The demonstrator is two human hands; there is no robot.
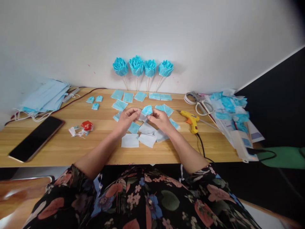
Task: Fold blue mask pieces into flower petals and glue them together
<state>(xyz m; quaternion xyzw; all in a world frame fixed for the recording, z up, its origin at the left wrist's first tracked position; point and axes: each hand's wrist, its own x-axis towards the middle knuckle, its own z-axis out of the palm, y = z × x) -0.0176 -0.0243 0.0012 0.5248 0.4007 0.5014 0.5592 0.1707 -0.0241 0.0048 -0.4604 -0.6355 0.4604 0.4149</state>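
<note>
Between my two hands, above the middle of the wooden table, is a partly folded blue and white fabric piece. My left hand pinches its left side, and my right hand pinches its right side. Around and under the hands lie several flat blue squares and white squares. Three small folded blue pieces sit to the left. Behind, four blue fabric flowers on thin sticks lean against the wall.
A yellow glue gun with a cord, scissors, tape and a heap of blue scraps lie right. To the left are face masks, a phone and a red scrap. A white power strip stands at the right edge.
</note>
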